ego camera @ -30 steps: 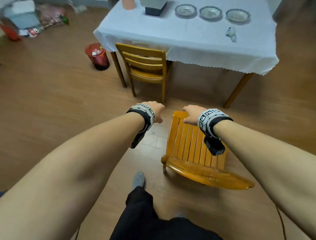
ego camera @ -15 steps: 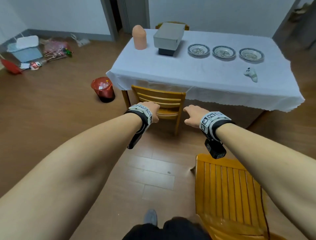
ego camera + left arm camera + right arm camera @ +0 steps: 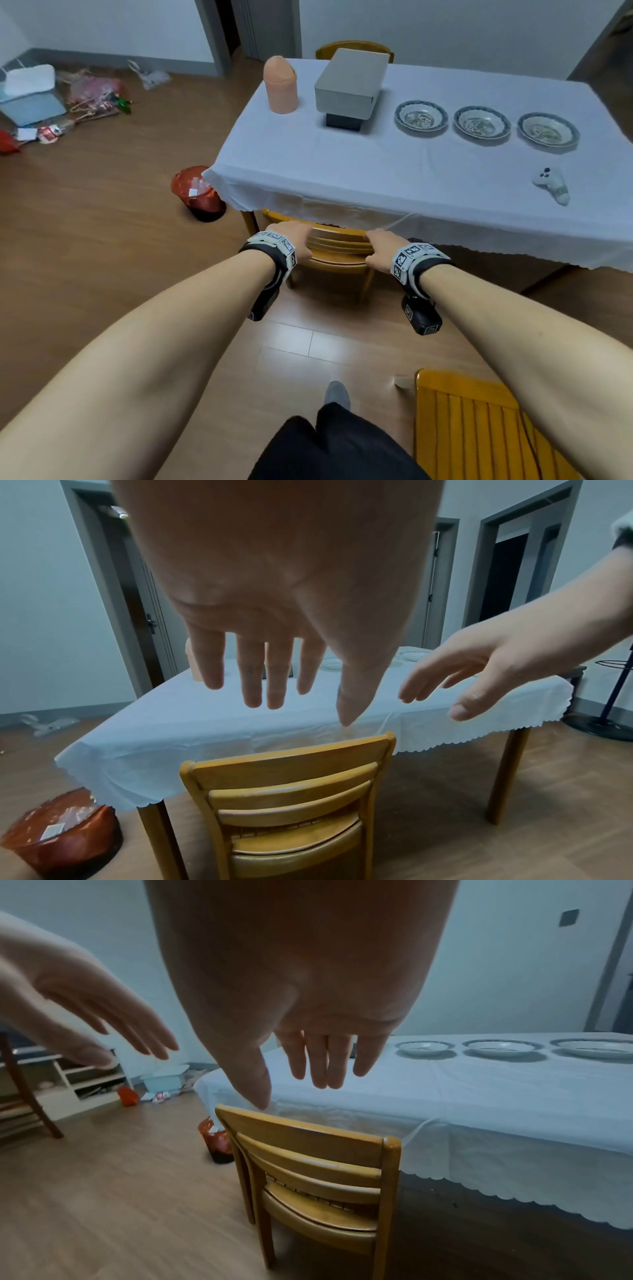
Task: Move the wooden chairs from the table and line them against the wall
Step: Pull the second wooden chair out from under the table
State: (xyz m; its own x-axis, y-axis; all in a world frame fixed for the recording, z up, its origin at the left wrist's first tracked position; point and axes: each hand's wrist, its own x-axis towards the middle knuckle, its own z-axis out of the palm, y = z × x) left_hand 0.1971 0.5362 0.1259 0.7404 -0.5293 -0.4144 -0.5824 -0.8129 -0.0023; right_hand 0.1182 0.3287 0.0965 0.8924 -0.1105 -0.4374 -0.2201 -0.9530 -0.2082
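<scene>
A wooden chair [image 3: 337, 248] stands tucked under the near edge of the table, its back toward me. My left hand [image 3: 296, 236] and right hand [image 3: 378, 245] hover over its top rail, one near each end. In the left wrist view the left hand [image 3: 301, 710] has straight, spread fingers a little above the chair back [image 3: 287, 767], touching nothing. The right wrist view shows the right hand [image 3: 294, 1093] likewise open just above the rail [image 3: 308, 1137]. A second wooden chair [image 3: 472, 428] stands at the lower right beside me. A third chair back [image 3: 352, 48] shows behind the table.
The table [image 3: 376, 185] wears a white cloth and carries three plates [image 3: 481, 121], a grey box [image 3: 349, 85], a pink lidded bin [image 3: 281, 85] and a white controller [image 3: 551, 185]. A red waste bin [image 3: 198, 193] stands by the table's left corner. Bags and clutter [image 3: 51, 102] lie at the far left wall.
Both hands left the chair that now stands at my lower right and moved forward over the back of the chair at the table. I stepped closer to the table.
</scene>
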